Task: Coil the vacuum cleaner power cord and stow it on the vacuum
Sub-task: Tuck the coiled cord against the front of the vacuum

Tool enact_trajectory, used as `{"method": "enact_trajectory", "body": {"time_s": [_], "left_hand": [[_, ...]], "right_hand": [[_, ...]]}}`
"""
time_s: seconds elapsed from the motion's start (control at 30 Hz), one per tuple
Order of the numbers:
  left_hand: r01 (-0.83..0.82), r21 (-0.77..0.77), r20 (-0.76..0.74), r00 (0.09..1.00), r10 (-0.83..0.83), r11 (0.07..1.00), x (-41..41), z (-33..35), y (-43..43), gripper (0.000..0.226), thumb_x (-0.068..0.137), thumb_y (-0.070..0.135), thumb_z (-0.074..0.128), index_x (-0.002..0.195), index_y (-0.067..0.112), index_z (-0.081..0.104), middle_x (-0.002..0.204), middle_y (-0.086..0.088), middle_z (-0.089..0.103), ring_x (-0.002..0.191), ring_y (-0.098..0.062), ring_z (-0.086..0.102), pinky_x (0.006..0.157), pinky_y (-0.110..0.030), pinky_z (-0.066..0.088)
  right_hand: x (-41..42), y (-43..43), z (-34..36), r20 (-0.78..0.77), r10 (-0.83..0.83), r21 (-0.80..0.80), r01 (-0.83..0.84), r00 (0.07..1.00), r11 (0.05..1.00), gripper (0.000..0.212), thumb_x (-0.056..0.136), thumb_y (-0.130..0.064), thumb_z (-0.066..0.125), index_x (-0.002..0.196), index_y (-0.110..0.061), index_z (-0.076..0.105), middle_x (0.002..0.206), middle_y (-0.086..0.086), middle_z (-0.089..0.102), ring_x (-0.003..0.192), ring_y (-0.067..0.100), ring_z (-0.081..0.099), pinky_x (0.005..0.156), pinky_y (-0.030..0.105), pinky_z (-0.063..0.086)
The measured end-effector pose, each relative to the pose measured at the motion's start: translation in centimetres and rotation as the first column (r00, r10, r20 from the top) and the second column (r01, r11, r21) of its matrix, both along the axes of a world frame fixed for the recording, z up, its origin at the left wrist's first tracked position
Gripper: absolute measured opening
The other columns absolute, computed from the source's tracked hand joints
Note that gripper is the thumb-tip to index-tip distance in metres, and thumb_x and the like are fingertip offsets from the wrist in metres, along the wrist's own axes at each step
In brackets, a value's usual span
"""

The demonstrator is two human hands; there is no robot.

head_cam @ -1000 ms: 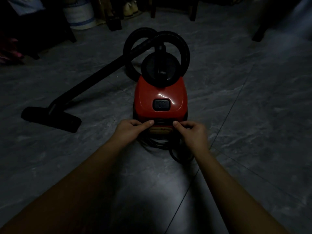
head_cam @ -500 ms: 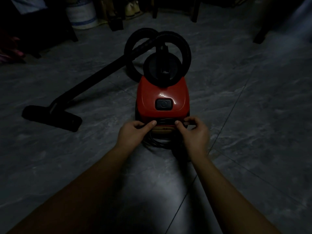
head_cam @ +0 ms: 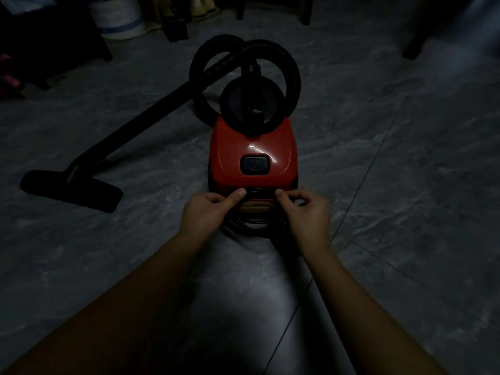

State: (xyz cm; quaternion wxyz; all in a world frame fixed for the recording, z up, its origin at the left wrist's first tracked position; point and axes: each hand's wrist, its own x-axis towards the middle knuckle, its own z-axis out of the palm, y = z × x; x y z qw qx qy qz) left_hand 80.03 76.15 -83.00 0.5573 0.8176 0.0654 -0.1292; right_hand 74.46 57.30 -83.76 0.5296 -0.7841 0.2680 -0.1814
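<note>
- The red vacuum [head_cam: 251, 155] is seen standing on the grey tiled floor [head_cam: 392, 212], with its black hose [head_cam: 293, 74] looped at the far end.
- The power cord [head_cam: 253, 226] is gathered in dark loops on the floor against the vacuum's near end, between the two hands.
- The cord is pinched by the left hand [head_cam: 212, 211], thumb pressed on forefinger, at the vacuum's near edge.
- The cord is likewise pinched by the right hand [head_cam: 307, 213]; little more can be told in the dim light.
- The floor nozzle [head_cam: 70, 190] is laid to the left, well apart.

Dim, shadowy room; edges dark, bowed.
</note>
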Motion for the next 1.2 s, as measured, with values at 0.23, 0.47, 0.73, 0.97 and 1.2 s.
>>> {"method": "enact_trajectory", "body": {"time_s": [0.23, 0.47, 0.73, 0.97, 1.2], "left_hand": [[0.041, -0.004, 0.022, 0.999, -0.041, 0.999, -0.1, -0.1, 0.2, 0.055, 0.064, 0.068, 0.076, 0.066, 0.013, 0.073, 0.068, -0.005, 0.074, 0.072, -0.022, 0.073, 0.077, -0.044, 0.059], [0.163, -0.023, 0.087, 0.983, -0.161, 0.986, -0.7, -0.3, 0.9, 0.025, 0.077, 0.038, 0.081, 0.092, 0.018, 0.078, 0.082, 0.007, 0.077, 0.077, -0.002, 0.073, 0.066, -0.013, 0.052], [0.219, 0.161, 0.273, 0.927, -0.257, 0.962, -0.1, -0.7, 1.4, 0.025, 0.089, 0.043, 0.067, 0.08, 0.022, 0.077, 0.07, 0.008, 0.074, 0.066, -0.003, 0.07, 0.061, -0.022, 0.052], [0.307, 0.103, 0.183, 0.929, -0.321, 0.946, 0.8, 0.2, 1.2, 0.026, 0.092, 0.029, 0.068, 0.066, 0.029, 0.067, 0.049, 0.021, 0.062, 0.049, 0.008, 0.058, 0.049, -0.004, 0.038], [0.238, -0.007, 0.13, 0.963, -0.235, 0.971, 0.8, -0.2, 1.2, 0.019, 0.087, 0.033, 0.072, 0.08, 0.016, 0.077, 0.069, 0.002, 0.074, 0.061, -0.001, 0.069, 0.057, -0.015, 0.05]], "right_hand": [[-0.3, 1.5, 0.2, -0.004, -0.042, -0.02, 0.042, 0.999, 0.999, 0.026, 0.073, -0.049, 0.078, 0.076, -0.027, 0.065, 0.072, -0.012, 0.068, 0.068, 0.004, 0.064, 0.062, 0.026, 0.051], [0.2, 1.6, 0.7, -0.063, -0.077, -0.009, 0.076, 0.995, 0.997, 0.029, 0.071, -0.051, 0.078, 0.076, -0.026, 0.065, 0.068, -0.012, 0.067, 0.064, 0.002, 0.062, 0.057, 0.023, 0.046], [-0.1, 1.8, 0.8, -0.065, -0.074, -0.016, 0.073, 0.995, 0.997, 0.028, 0.074, -0.049, 0.077, 0.08, -0.025, 0.065, 0.076, -0.012, 0.067, 0.071, 0.003, 0.063, 0.06, 0.023, 0.045], [0.4, 2.6, 1.3, -0.126, -0.113, -0.045, 0.108, 0.986, 0.993, 0.049, 0.063, -0.065, 0.077, 0.085, -0.026, 0.059, 0.081, -0.014, 0.062, 0.074, -0.006, 0.055, 0.06, 0.022, 0.041], [0.9, 3.3, 0.5, -0.13, -0.18, -0.117, 0.165, 0.975, 0.979, 0.057, 0.057, -0.073, 0.072, 0.088, -0.028, 0.054, 0.088, -0.011, 0.063, 0.085, 0.011, 0.062, 0.079, 0.035, 0.053]]}}
